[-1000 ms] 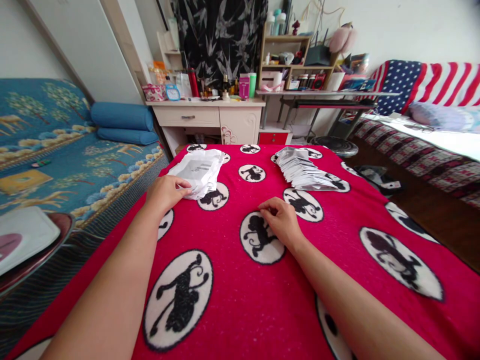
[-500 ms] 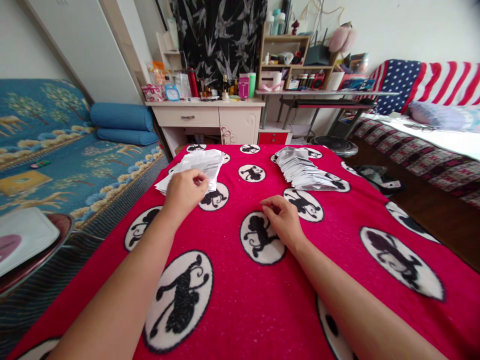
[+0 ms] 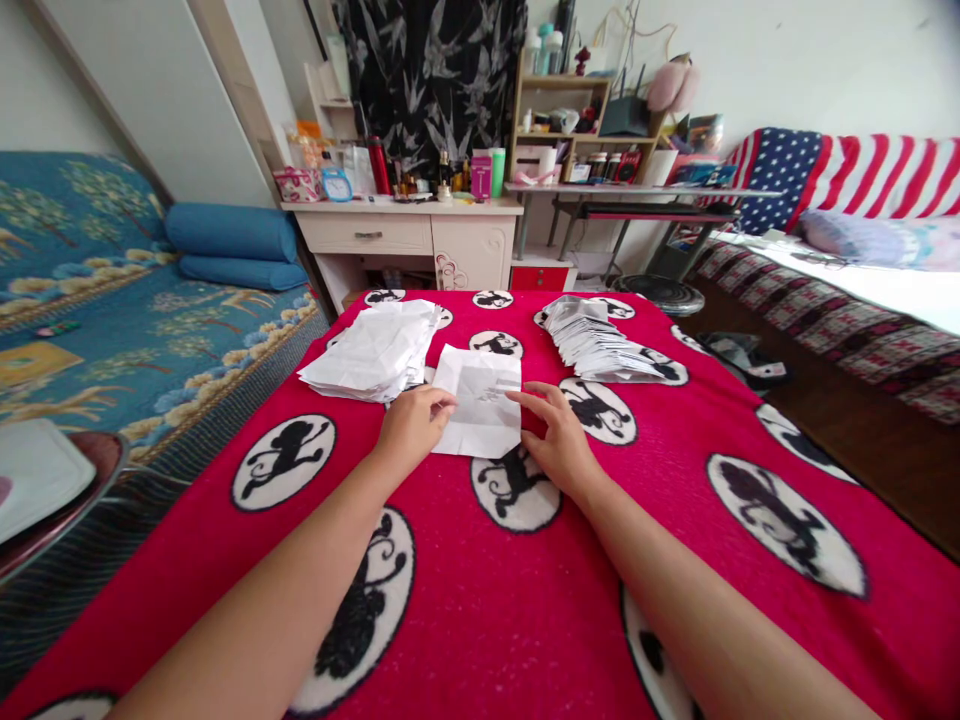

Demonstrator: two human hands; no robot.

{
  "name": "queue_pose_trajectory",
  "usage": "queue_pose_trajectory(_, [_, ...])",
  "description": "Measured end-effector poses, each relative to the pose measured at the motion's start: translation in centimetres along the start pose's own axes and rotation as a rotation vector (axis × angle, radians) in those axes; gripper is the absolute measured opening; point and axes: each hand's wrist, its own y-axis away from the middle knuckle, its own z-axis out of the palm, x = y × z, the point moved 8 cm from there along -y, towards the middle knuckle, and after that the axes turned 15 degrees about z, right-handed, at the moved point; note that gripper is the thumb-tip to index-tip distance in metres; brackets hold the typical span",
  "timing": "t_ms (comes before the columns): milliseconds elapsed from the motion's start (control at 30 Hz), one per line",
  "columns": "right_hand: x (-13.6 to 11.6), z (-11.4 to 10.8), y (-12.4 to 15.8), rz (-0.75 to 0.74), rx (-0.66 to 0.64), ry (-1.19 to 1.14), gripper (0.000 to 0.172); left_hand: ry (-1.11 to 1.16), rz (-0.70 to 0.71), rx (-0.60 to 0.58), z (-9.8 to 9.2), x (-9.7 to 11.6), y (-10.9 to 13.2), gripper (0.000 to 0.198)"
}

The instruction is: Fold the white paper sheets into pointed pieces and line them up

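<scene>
A creased white sheet of paper (image 3: 478, 408) lies between my hands over the red cloth (image 3: 480, 600). My left hand (image 3: 415, 422) pinches its left edge between thumb and fingertips. At the right edge is my right hand (image 3: 559, 438), thumb and fingers apart, the fingertips touching or just over the paper. To the left rests a loose stack of similar white sheets (image 3: 375, 350). On the right a fanned-out pile of folded papers (image 3: 596, 340) leans across the cloth.
The cloth bears black monkey figures in white ovals. A blue-covered couch (image 3: 217, 320) is at the left, with a round tray (image 3: 112, 460) nearer me. A cream desk (image 3: 397, 232) and a shelf unit (image 3: 570, 83) stand beyond. A round stool (image 3: 667, 293) and a bed (image 3: 825, 310) are at the right.
My left hand has come from the left stack toward the middle with a sheet, which now lies between both hands. My right hand's fingers have spread from a pinch.
</scene>
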Motion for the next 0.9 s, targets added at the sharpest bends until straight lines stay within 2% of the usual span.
queue_pose_trajectory(133, [-0.5,0.5,0.1,-0.04,-0.043,0.074,0.051,0.07,-0.037,0.064,-0.2,-1.3,0.1,0.014])
queue_pose_trajectory(267, [-1.8,0.2,0.5,-0.125,-0.074,0.002,0.02,0.25,-0.125,0.155,-1.0,-1.0,-0.1,0.017])
queue_pose_trajectory(333, [-1.5,-0.7,0.4,-0.058,-0.032,-0.144,0.015,0.366,-0.139,0.277,-2.4,-0.4,-0.3,0.025])
queue_pose_trajectory(400, [-0.3,-1.7,0.3,0.08,0.046,-0.286,0.019,0.412,-0.114,0.441,-4.7,0.7,-0.3,0.032])
queue_pose_trajectory(467, [1.0,-2.3,0.3,0.203,0.117,-0.401,0.024,0.345,-0.069,0.592,-7.0,2.1,0.0,0.034])
queue_pose_trajectory(500, [1.5,-2.4,0.3,0.244,0.137,-0.451,0.026,0.288,-0.033,0.617,-7.6,3.0,0.1,0.032])
queue_pose_trajectory(533, [2.0,-2.4,0.2,0.274,0.151,-0.491,0.026,0.236,0.018,0.603,-7.9,4.0,0.0,0.03])
queue_pose_trajectory(600, [2.9,-2.2,-0.1,0.33,0.158,-0.518,0.026,0.153,0.164,0.487,-7.0,6.1,-0.4,0.026])
queue_pose_trajectory(667, [3.7,-1.9,-0.4,0.383,0.152,-0.475,0.029,0.094,0.342,0.272,-4.5,7.9,-0.7,0.024])
queue_pose_trajectory(733, [4.0,-2.2,-0.5,0.387,0.201,-0.35,0.041,0.045,0.474,0.002,-1.0,8.9,-0.4,0.027])
queue_pose_trajectory(833, [2.1,-3.5,-0.2,0.216,0.351,-0.022,0.056,0.029,0.505,-0.278,3.0,8.4,0.5,0.035])
queue_pose_trajectory(900, [-0.2,-3.2,0.3,0.026,0.338,0.137,0.048,0.024,0.49,-0.351,4.1,7.9,1.0,0.041])
